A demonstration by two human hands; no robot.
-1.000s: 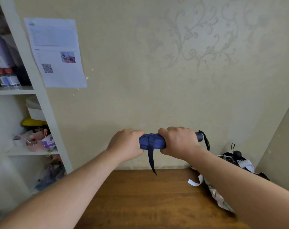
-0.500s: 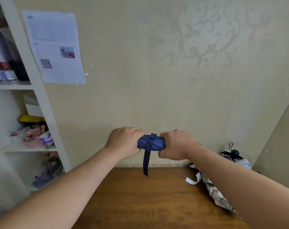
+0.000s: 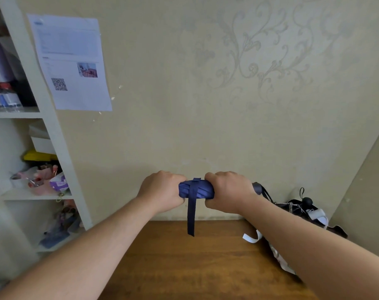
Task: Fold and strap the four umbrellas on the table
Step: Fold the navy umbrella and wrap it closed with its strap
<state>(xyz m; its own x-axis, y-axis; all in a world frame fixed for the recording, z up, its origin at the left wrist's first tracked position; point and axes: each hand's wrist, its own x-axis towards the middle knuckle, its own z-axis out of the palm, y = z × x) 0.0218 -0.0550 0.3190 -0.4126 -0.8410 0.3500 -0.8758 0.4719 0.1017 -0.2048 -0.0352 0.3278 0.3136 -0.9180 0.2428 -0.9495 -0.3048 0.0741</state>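
Head view: the fingers of the left hand (image 3: 162,191) curl round one end of the folded navy umbrella (image 3: 196,189), and the fingers of the right hand (image 3: 227,191) wrap round its other end near the handle (image 3: 256,188). The umbrella is held level in the air above the far edge of the wooden counter (image 3: 195,260), close to the wall. Its strap (image 3: 191,211) hangs loose, straight down between the hands. At the counter's far right corner lie other umbrellas (image 3: 301,211), unfolded in a heap, partly hidden by the right forearm.
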